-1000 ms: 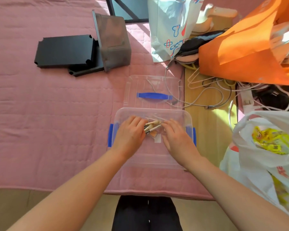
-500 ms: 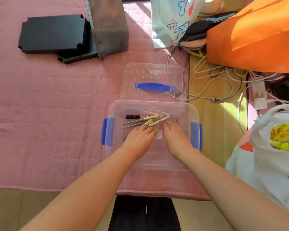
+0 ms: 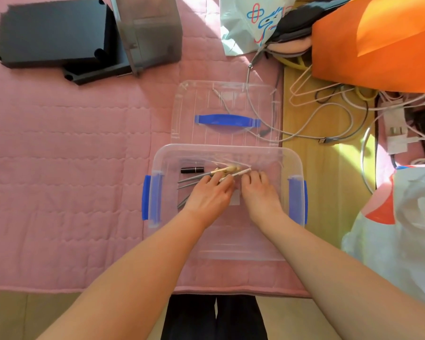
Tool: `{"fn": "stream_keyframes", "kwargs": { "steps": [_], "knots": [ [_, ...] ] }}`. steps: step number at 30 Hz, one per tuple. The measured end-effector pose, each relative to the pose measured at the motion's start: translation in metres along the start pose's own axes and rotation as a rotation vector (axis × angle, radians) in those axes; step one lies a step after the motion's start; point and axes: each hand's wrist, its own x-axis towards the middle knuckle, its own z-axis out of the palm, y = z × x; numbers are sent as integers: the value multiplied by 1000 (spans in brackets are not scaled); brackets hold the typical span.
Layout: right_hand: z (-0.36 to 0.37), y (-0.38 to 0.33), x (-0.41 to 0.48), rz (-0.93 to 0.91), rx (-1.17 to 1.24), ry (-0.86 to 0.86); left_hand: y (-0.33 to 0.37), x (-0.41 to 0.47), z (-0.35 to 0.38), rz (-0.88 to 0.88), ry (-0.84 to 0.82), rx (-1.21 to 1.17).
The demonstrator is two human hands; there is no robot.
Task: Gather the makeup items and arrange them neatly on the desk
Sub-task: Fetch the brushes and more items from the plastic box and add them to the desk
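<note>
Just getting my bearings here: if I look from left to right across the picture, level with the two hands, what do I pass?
pink blanket → left blue clip → left hand → right hand → right blue clip → wooden desk → white plastic bag
</note>
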Motion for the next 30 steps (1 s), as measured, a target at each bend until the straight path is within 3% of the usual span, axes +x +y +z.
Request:
{"fn": "stream_keyframes", "kwargs": {
  "steps": [9, 25, 30],
  "knots": [
    [8, 1, 3, -6, 8, 73, -5, -1, -8, -18, -66, 9],
    [-2, 2, -8, 6, 141, -123, -1, -8, -7, -182, -182, -96],
    [-3, -3, -21, 17, 187, -154, 3, -19, -17, -225, -120, -233]
  ]
}}
